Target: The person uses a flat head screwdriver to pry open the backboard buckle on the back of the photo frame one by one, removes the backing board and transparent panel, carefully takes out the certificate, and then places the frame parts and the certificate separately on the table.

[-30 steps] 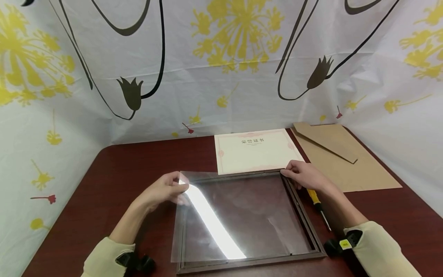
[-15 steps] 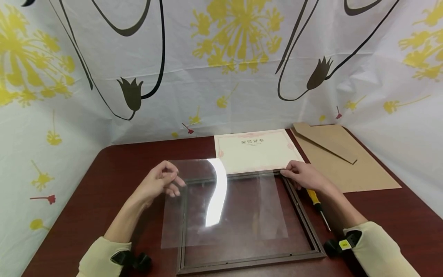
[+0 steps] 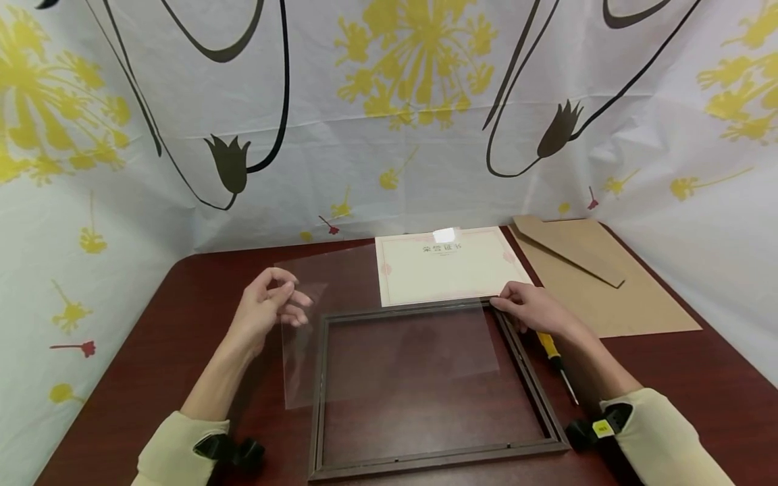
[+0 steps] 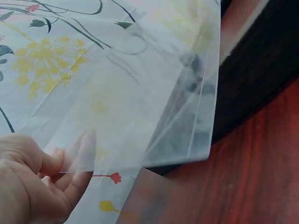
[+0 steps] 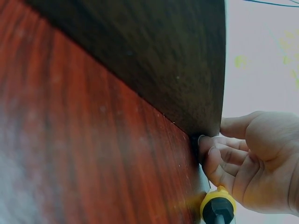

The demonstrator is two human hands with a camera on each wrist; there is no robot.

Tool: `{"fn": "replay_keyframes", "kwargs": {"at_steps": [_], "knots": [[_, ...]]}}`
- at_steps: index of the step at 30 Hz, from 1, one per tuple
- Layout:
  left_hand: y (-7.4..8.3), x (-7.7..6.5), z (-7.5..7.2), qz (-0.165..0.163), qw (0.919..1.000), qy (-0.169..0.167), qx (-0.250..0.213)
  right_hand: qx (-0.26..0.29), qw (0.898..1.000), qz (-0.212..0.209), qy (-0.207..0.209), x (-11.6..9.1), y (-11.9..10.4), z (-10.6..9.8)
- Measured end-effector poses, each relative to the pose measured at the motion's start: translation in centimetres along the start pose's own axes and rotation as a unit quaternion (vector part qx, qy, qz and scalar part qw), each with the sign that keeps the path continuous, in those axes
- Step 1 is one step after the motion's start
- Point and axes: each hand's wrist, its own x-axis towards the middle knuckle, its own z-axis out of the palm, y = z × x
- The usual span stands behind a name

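Observation:
My left hand (image 3: 267, 304) pinches a clear plastic sheet (image 3: 298, 378) by its left side. The sheet is tilted above a dark brown picture frame (image 3: 437, 460), overlapping its upper left part and the certificate behind. In the left wrist view, thumb and fingers hold the sheet's edge (image 4: 135, 169). The frame lies flat on the table, its opening showing the red-brown tabletop. My right hand (image 3: 535, 307) grips the frame's far right corner. From the right wrist view, the thumb is on the frame's side (image 5: 177, 74) and the other fingers curl at its lower edge.
A cream certificate (image 3: 450, 277) with a pink border lies behind the frame. To the right is a brown backing board (image 3: 644, 304) with a folded-up stand flap (image 3: 565, 253). A yellow-handled screwdriver (image 3: 549, 345) lies beside the frame, under the right forearm. Patterned white cloth (image 3: 389, 169) hangs around the table.
My left hand has lifted the plastic sheet off the frame and moved it left and away from me, tilting it. The right hand stays at the frame's corner.

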Motion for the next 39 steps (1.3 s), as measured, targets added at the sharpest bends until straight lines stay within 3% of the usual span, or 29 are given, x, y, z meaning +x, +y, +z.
{"fn": "replay_keyframes", "kwargs": {"at_steps": [10, 20, 27, 34, 39], "knots": [[0.8, 0.7, 0.1, 0.06, 0.9926, 0.092, -0.052, -0.006, 1.0, 0.001, 0.002, -0.1, 0.2, -0.1], [0.3, 1.7, -0.5, 0.097, 0.972, 0.195, -0.088, -0.004, 1.0, 0.0, 0.002, -0.1, 0.1, 0.1], [0.6, 2.7, -1.8, 0.131, 0.9608, 0.22, -0.106, -0.006, 1.0, 0.0, 0.006, -0.1, 0.1, 0.1], [1.3, 3.8, -2.6, 0.179, 0.9512, 0.242, -0.067, -0.007, 1.0, 0.001, 0.006, -0.1, 0.0, 0.0], [1.8, 4.4, -3.3, 0.215, 0.9382, 0.267, -0.05, 0.002, 1.0, 0.002, 0.005, -0.1, 0.0, 0.1]]}}
